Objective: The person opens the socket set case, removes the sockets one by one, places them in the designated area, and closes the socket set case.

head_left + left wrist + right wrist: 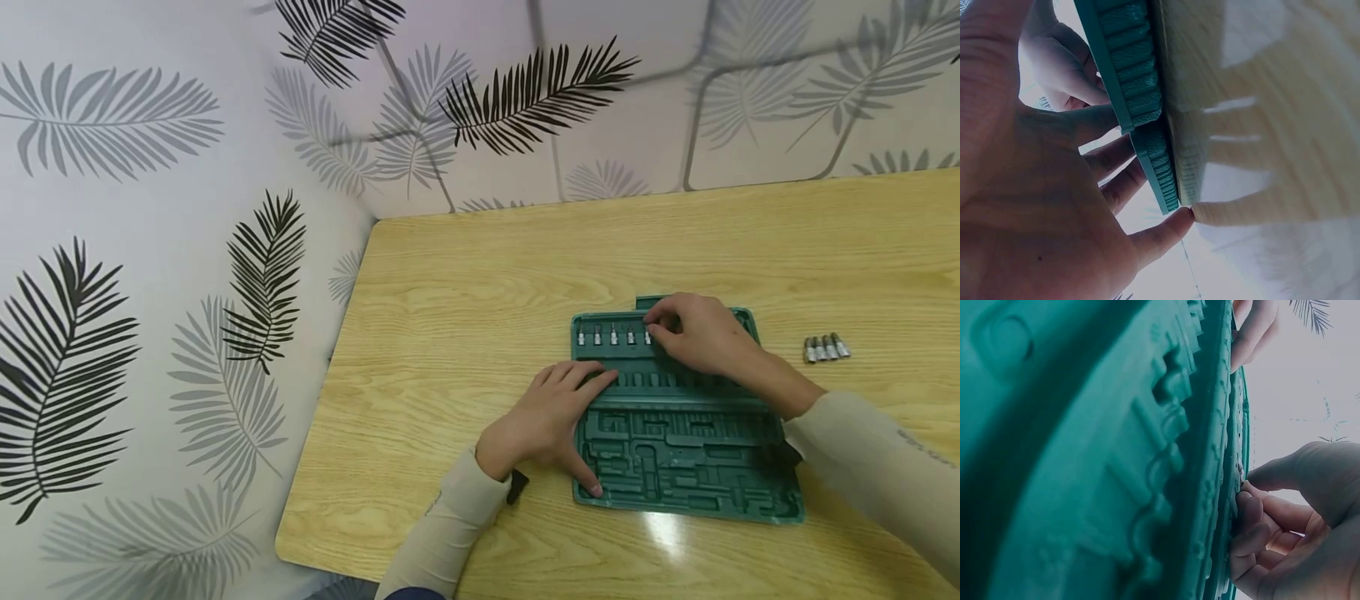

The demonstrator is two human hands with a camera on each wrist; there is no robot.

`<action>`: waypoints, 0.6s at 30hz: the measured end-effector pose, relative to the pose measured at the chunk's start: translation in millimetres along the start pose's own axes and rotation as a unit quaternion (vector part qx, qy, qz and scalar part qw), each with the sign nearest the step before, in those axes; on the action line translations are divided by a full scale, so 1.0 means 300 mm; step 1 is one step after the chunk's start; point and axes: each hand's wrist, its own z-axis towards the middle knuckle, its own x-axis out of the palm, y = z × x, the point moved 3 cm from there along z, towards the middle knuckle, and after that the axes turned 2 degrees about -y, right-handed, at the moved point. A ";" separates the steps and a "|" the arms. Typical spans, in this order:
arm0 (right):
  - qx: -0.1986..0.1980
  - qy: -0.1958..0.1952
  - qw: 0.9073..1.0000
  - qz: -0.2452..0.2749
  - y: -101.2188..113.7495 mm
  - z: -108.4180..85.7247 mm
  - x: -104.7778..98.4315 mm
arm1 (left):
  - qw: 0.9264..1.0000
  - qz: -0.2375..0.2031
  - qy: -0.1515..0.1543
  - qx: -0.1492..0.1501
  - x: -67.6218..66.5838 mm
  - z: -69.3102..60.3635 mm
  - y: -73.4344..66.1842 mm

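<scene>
A green moulded tool case [682, 442] lies open flat on the table, with two halves full of shaped recesses. Along its far row stand several silver bit sockets [613, 335]. At the end of that row my right hand [697, 333] pinches a bit socket [648, 336] between thumb and index finger; the fingers partly hide it. My left hand [546, 417] rests spread on the case's left edge, thumb by the near half and fingers at the far half. In the left wrist view, its fingers [1163, 234] reach along the case's side.
Several loose bit sockets [827, 347] lie side by side on the wooden table [450, 317], right of the case. A wall with a leaf pattern [525, 100] borders the table at the back and left.
</scene>
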 end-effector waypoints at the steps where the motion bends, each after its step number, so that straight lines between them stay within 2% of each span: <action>1: 0.002 0.000 1.000 0.002 0.000 -0.001 0.000 | 1.000 0.000 0.000 0.000 0.000 0.000 0.000; 18: -0.004 -0.012 0.999 0.042 -0.004 -0.014 -0.007 | 1.000 -0.001 -0.001 -0.002 0.000 0.003 -0.001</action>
